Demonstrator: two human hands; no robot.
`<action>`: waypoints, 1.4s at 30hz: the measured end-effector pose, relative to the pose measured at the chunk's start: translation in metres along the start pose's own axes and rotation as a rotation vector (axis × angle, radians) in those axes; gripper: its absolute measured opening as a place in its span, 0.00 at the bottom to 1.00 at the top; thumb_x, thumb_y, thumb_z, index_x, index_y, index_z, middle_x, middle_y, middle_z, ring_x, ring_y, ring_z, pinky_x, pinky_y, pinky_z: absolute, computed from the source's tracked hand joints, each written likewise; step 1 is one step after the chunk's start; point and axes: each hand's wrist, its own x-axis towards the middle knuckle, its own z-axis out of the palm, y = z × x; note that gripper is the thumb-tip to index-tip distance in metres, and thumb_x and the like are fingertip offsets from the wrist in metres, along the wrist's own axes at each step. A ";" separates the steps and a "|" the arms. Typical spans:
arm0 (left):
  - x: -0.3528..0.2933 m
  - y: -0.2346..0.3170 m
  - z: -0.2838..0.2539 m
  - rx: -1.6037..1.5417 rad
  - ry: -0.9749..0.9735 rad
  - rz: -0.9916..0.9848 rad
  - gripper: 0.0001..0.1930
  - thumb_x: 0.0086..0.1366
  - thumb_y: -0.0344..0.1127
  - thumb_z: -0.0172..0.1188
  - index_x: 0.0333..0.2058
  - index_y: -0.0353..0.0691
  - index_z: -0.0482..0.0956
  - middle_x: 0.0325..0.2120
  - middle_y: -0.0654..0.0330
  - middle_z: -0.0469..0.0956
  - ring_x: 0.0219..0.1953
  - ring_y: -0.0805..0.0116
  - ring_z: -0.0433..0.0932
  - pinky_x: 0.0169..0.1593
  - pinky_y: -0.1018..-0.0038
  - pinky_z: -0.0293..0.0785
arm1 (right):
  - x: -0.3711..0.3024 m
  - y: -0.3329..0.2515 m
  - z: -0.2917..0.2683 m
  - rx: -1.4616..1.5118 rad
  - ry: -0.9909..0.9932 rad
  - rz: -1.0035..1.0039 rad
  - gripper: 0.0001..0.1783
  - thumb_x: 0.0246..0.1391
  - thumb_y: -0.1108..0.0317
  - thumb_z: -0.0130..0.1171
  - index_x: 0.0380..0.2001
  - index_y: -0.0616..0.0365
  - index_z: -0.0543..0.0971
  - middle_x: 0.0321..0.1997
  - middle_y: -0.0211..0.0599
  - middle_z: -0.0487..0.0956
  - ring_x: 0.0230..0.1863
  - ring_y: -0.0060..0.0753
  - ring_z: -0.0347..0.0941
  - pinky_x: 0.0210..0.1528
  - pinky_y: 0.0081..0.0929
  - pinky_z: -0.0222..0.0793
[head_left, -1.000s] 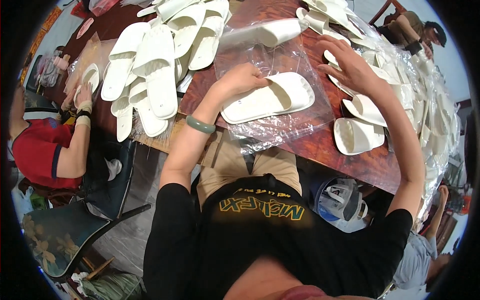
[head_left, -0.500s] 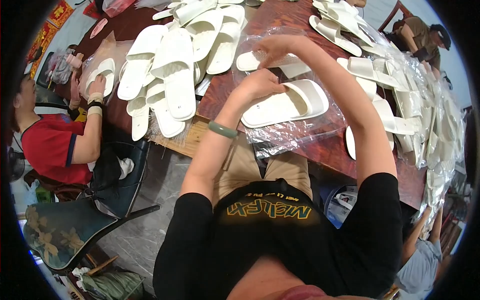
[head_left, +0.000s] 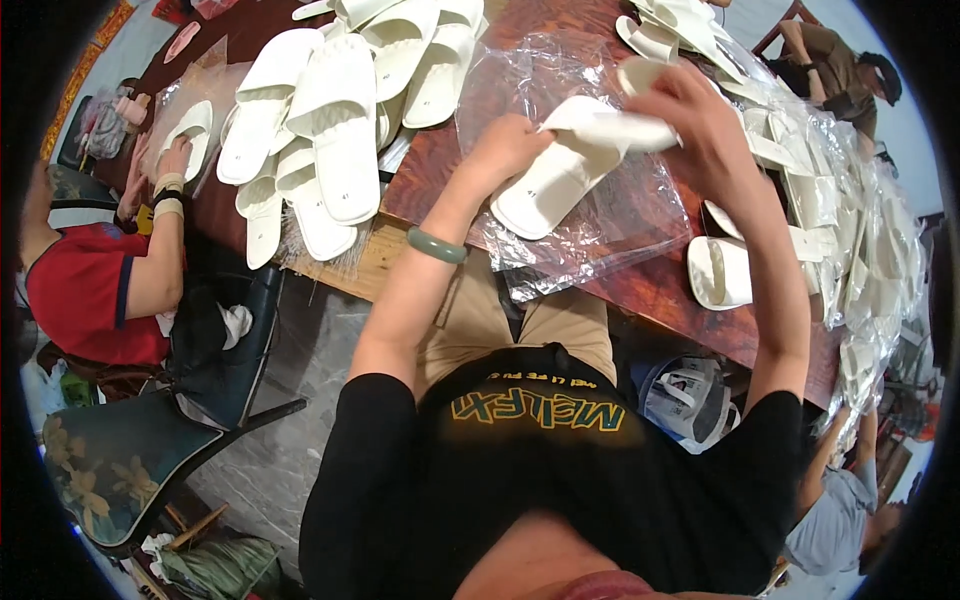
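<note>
My left hand [head_left: 512, 147] pinches the side edge of a white slipper [head_left: 542, 190], which lies tilted on a clear plastic bag [head_left: 530, 70]. To its right, my right hand [head_left: 690, 115] is blurred by motion. The fingers close on a second white slipper [head_left: 642, 76], partly hidden behind the hand and smeared where it meets the toe of the first. Under the slippers the bag spreads over the red-brown wooden table [head_left: 425, 185], with its near part hanging at the edge.
A pile of white slippers [head_left: 345, 130] lies on the left. More slippers, many in clear bags [head_left: 865, 240], crowd the right side, with a loose one [head_left: 718, 270] near the edge. A co-worker in a red shirt [head_left: 100, 285] handles a slipper at left. A bucket [head_left: 685, 400] stands below the table.
The first slipper has turned, its toe rising away from me, with my left hand on its edge. My right hand has swept right, bringing the second slipper from the far side of the bag.
</note>
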 end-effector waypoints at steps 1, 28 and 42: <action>0.004 0.000 0.001 0.073 0.051 -0.002 0.22 0.56 0.47 0.57 0.24 0.26 0.77 0.18 0.50 0.76 0.22 0.67 0.75 0.28 0.69 0.69 | -0.021 -0.010 -0.008 -0.024 0.011 0.009 0.20 0.31 0.76 0.61 0.35 0.54 0.76 0.32 0.36 0.68 0.37 0.42 0.68 0.36 0.35 0.67; -0.072 0.001 -0.038 0.330 0.300 -0.108 0.26 0.56 0.54 0.57 0.21 0.29 0.75 0.18 0.46 0.75 0.23 0.54 0.76 0.29 0.63 0.69 | -0.052 0.002 0.088 -0.200 -0.063 0.516 0.28 0.55 0.51 0.51 0.51 0.63 0.67 0.48 0.56 0.70 0.48 0.54 0.69 0.47 0.41 0.68; -0.021 -0.022 -0.054 -0.038 0.213 -0.072 0.13 0.57 0.39 0.59 0.23 0.33 0.75 0.19 0.69 0.71 0.23 0.80 0.65 0.28 0.79 0.62 | -0.059 0.027 0.116 -0.185 -0.080 0.621 0.13 0.37 0.75 0.57 0.32 0.63 0.73 0.30 0.49 0.76 0.37 0.49 0.72 0.41 0.43 0.64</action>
